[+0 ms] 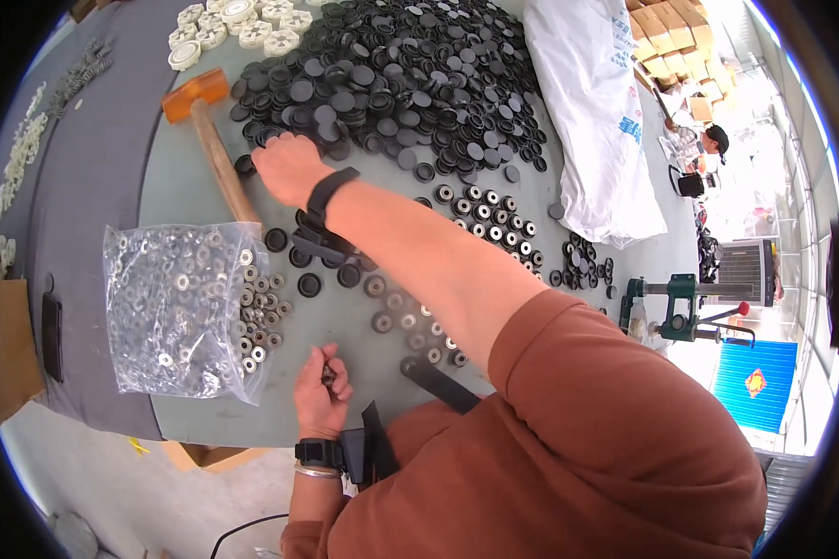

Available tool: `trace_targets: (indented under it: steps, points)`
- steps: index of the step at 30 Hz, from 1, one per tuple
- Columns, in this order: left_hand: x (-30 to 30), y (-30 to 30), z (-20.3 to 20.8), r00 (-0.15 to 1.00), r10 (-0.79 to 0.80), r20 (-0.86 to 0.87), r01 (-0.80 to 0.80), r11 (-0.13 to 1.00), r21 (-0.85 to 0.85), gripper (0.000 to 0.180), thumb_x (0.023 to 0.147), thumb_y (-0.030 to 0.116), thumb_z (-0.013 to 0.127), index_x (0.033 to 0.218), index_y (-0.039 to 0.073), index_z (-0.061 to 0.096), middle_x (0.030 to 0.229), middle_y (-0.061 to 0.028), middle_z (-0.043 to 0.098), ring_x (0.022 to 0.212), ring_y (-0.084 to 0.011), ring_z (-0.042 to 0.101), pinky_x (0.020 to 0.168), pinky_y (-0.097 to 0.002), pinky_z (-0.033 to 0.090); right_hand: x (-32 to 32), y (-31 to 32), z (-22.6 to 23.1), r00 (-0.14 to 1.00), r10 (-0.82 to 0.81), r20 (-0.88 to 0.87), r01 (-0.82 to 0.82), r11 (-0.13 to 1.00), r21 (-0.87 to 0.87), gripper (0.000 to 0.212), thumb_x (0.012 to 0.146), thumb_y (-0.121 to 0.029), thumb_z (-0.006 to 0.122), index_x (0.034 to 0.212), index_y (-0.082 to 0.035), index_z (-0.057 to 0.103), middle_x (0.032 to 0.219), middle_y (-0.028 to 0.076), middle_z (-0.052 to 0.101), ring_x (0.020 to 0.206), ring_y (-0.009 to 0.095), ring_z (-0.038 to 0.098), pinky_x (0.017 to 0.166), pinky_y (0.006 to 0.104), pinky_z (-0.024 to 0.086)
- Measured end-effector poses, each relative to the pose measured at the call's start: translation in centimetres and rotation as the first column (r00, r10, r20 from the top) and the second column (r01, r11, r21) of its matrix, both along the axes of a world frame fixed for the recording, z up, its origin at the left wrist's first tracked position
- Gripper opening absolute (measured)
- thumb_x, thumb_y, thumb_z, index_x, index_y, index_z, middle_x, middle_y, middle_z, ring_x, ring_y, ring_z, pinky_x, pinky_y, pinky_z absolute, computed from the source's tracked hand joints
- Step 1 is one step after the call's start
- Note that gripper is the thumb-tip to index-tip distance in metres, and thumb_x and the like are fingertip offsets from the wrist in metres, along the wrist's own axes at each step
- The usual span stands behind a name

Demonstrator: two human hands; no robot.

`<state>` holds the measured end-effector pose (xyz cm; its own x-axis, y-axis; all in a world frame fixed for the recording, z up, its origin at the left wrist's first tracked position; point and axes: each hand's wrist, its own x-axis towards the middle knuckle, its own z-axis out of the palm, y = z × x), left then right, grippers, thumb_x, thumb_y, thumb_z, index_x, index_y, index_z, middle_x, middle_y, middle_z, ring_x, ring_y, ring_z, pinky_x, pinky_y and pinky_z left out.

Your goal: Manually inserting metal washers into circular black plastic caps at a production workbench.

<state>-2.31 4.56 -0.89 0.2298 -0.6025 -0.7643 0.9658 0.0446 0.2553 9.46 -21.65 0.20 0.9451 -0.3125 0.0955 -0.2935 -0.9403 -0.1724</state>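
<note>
Black caps (396, 88) lie heaped beside the right hand (292, 170), whose grip I cannot tell; the left hand (321, 391) curls around a small metal part (329, 375).

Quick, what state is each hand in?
Left hand: closed, holding small, silvery metal parts, partly hidden.
Right hand: by black, round plastic caps; grip hidden, can't tell.

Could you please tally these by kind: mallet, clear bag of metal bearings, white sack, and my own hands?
Mallet: 1
Clear bag of metal bearings: 1
White sack: 1
Own hands: 2 (left hand, right hand)
Total: 5
</note>
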Motion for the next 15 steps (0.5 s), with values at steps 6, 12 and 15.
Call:
trace_targets:
  steps: [6,12,15]
  points:
    - [0.0,0.3,-0.1,1.000,-0.010,-0.008,0.010,0.999,-0.033,0.026,0.089,0.032,0.046,0.093,0.008,0.054,0.065,0.0012,0.048,0.048,-0.0071,0.036,0.040,-0.0198,0.027,-6.1,1.5,0.0,0.992,0.115,-0.060,-0.097,0.967,0.237,0.020,0.072,-0.024,0.059,0.088,-0.011,0.061,0.087,0.010,0.057,0.087,0.028,0.052,0.074,0.0404,0.040]
    - [0.0,0.0,0.2,0.999,-0.032,-0.005,0.032,0.999,-0.017,0.026,0.088,0.032,0.046,0.093,0.007,0.054,0.066,0.0011,0.048,0.048,-0.0073,0.036,0.040,-0.0200,0.028,-3.6,-0.2,-0.3,0.995,0.043,0.090,-0.042,0.999,-0.018,0.022,0.074,-0.024,0.058,0.091,-0.010,0.058,0.081,0.010,0.054,0.083,0.028,0.049,0.068,0.0391,0.040]
    - [0.1,0.2,-0.1,1.000,-0.021,-0.007,0.020,0.999,-0.028,0.026,0.088,0.032,0.047,0.093,0.007,0.054,0.066,0.0012,0.048,0.048,-0.0073,0.036,0.040,-0.0201,0.028,-4.7,0.3,0.4,0.997,0.071,0.032,-0.066,0.989,-0.135,0.018,0.075,-0.027,0.058,0.075,-0.009,0.062,0.082,0.010,0.054,0.083,0.027,0.048,0.066,0.0378,0.037]
